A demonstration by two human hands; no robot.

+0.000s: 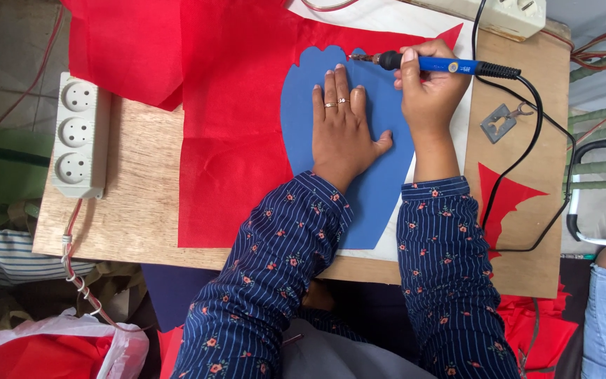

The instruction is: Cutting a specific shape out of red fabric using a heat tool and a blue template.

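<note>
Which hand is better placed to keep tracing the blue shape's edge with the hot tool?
Right. The right hand already grips the blue-handled tool, its tip at the top edge of the blue shape. The left hand lies flat on that shape, pinning it on the red fabric.

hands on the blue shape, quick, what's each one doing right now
Left hand: open, pressed flat on the blue template.
Right hand: closed around the blue-handled hot tool, tip at the template's top edge.
</note>
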